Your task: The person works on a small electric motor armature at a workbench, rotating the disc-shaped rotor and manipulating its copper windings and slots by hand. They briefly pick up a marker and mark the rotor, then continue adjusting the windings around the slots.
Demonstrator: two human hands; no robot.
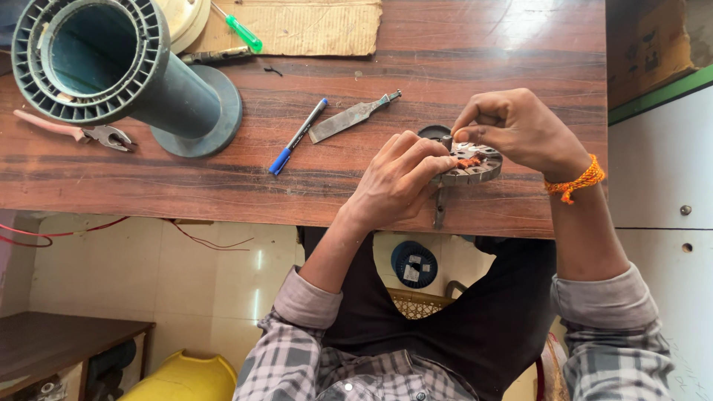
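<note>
A round grey metal slotted core (475, 169) with copper-coloured wire in it rests near the front edge of the wooden table (460, 44). My left hand (397, 178) grips its left side with the fingers curled over the rim. My right hand (512, 126) pinches something small above the core's top edge; what is between the fingertips is too small to tell. An orange thread band is on my right wrist. A dark metal shaft (440, 212) sticks out below the core toward the table edge.
A large grey-green plastic spool (111, 67) lies at the table's far left, pliers (89, 132) beside it. A blue pen (297, 137) and a flat metal file (349, 119) lie mid-table. A green-handled screwdriver (241, 31) and cardboard (312, 26) sit at the back. A white cabinet (661, 163) stands right.
</note>
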